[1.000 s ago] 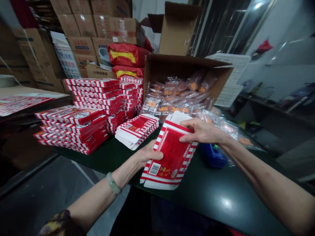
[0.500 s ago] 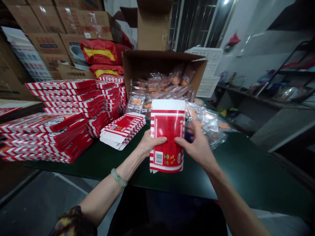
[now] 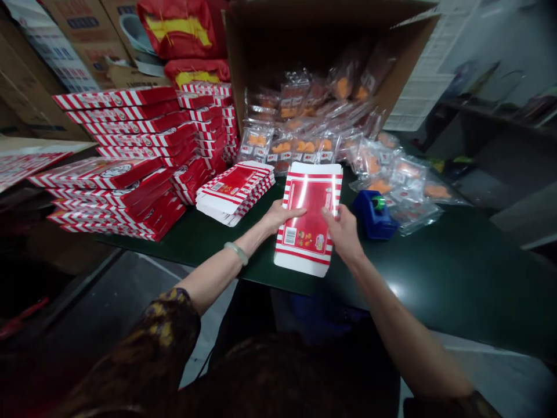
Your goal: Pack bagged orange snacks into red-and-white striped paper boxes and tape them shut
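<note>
Between my two hands is a red and white striped flat carton [image 3: 307,232], its barcode side facing up, held above the table's front edge. My left hand [image 3: 281,217] grips its left side with the thumb across the front. On the right side, my right hand [image 3: 343,231] holds the edge, thumb on the printed face; its other fingers are mostly hidden. Left of the carton lies a pile of flat striped cartons [image 3: 235,188]. A blue tape dispenser [image 3: 375,217] with a green core stands just right of my right hand.
Filled striped boxes [image 3: 130,174] are stacked at the left of the green table [image 3: 418,273]. A large open cardboard box [image 3: 243,69] at the back spills clear bags of orange items [image 3: 304,148]. More bags [image 3: 409,174] lie at right. Red and yellow sacks [image 3: 183,29] stand behind.
My view has tilted down and come closer. The carton's top has tipped away, and the fingers of my right hand have closed in on its edge. The tape dispenser has come into plain view.
</note>
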Tool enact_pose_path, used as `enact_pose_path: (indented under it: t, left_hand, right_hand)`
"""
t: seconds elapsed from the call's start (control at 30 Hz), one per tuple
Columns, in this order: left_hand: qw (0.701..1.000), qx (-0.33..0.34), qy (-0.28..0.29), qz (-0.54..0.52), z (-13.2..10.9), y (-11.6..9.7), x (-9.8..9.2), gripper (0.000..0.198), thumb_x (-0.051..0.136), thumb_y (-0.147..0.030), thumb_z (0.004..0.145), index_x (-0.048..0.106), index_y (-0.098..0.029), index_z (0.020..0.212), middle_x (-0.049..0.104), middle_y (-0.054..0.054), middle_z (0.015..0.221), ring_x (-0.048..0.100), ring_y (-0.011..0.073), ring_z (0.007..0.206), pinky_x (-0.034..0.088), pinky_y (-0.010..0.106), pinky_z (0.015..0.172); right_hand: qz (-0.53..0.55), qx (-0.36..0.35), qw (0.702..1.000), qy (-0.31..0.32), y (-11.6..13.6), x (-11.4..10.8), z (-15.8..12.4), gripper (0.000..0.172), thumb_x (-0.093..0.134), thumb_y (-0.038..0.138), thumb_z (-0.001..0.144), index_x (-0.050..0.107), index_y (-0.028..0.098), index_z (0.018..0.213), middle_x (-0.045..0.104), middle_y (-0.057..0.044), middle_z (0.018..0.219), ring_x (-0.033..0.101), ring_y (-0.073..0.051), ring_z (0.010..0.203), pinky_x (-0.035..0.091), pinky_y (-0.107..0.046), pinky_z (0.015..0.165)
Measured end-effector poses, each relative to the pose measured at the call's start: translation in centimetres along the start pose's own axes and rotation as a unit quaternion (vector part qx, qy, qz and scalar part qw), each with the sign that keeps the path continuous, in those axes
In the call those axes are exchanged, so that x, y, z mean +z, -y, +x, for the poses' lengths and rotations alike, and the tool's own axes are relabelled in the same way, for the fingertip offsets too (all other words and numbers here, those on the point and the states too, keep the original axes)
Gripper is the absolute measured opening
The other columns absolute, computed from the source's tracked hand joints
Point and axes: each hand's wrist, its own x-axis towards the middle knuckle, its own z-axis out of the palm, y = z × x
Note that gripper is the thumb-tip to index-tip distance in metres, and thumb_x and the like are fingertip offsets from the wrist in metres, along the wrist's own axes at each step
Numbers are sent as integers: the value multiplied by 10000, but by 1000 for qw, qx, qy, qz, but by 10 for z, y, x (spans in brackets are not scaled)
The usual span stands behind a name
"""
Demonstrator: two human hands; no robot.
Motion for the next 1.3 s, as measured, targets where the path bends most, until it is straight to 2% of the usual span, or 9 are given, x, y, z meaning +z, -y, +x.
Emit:
enact_pose_path:
  t: [0.23, 0.37, 0.63, 0.73, 0.83, 0.97, 1.07, 1.23, 1.3]
  left_hand:
    - [980, 106, 55, 160, -15, -8, -8, 493, 869, -219, 463, 686, -101, 904, 725, 88, 878, 680, 266, 847, 529, 382, 816]
    - [950, 162, 97, 248, -35, -6, -11, 524, 868, -285, 470, 681, -114, 929, 726, 100, 939, 673, 288, 903, 531, 388, 838]
    - [959, 214, 46, 182, -58, 17, -22, 787, 821, -462, 543, 527, -135, 1195, 669, 142, 1107, 642, 303, 1013, 515, 423, 889]
    - [924, 320, -25, 207, -59, 10, -20, 967, 750, -490, 641, 271, -168, 1416, 513, 165, 1343, 515, 312, 1216, 406, 435, 1035]
    - [870, 407, -84, 265, -56, -6, -18, 849, 642, -445, 771, 206, -185, 1452, 430, 145, 1423, 410, 286, 1317, 305, 404, 1111]
    - [847, 419, -135, 298, -51, -30, -18, 556, 557, -418, 838, 443, -188, 1331, 536, 115, 1317, 483, 258, 1244, 339, 375, 1077]
    - [856, 410, -188, 254, -52, -41, -17, 349, 473, -453, 881, 649, -191, 1031, 659, 77, 1059, 587, 223, 1054, 409, 349, 988]
    - [889, 355, -251, 144, -59, -48, -11, 349, 502, -447, 870, 674, -183, 721, 683, 39, 891, 615, 192, 943, 439, 291, 894]
    - [905, 343, -235, 93, -60, -51, -9, 213, 631, -385, 786, 651, -181, 730, 682, 17, 826, 626, 166, 840, 462, 269, 814]
  right_hand:
    - [-34, -148, 983, -101, 4, -5, -11, 661, 653, 383, 758, 351, 186, 1312, 625, -118, 1099, 659, -220, 932, 542, -363, 800]
    - [-47, -231, 962, -139, 14, -4, -24, 604, 634, 296, 789, 339, 217, 1310, 604, -114, 1106, 661, -200, 914, 550, -362, 811]
    - [-122, -298, 946, -30, -4, -8, -34, 554, 614, 207, 812, 367, 261, 1305, 531, -130, 1235, 629, -233, 1023, 562, -407, 849]
    - [-129, -318, 939, -19, 6, -7, -22, 448, 618, 210, 808, 408, 262, 1200, 575, -87, 1068, 661, -190, 844, 586, -363, 746]
    - [-131, -319, 939, 2, 17, -3, -7, 408, 621, 232, 808, 402, 265, 1151, 577, -55, 986, 655, -171, 767, 584, -338, 687]
    - [-133, -296, 944, 51, 15, 5, 7, 380, 600, 257, 826, 390, 262, 1143, 584, -47, 987, 652, -168, 776, 569, -345, 712]
    - [-139, -311, 939, 38, 12, 13, 9, 387, 615, 253, 813, 417, 246, 1145, 589, -46, 988, 638, -167, 785, 549, -337, 714]
    - [-148, -370, 917, -30, 35, 22, 4, 14, 557, 219, 845, 544, 222, 840, 579, -27, 898, 580, -153, 803, 481, -299, 724]
    - [-107, -332, 937, -33, 48, 24, 2, 134, 553, 239, 847, 500, 217, 726, 569, -18, 838, 574, -145, 762, 473, -287, 703]
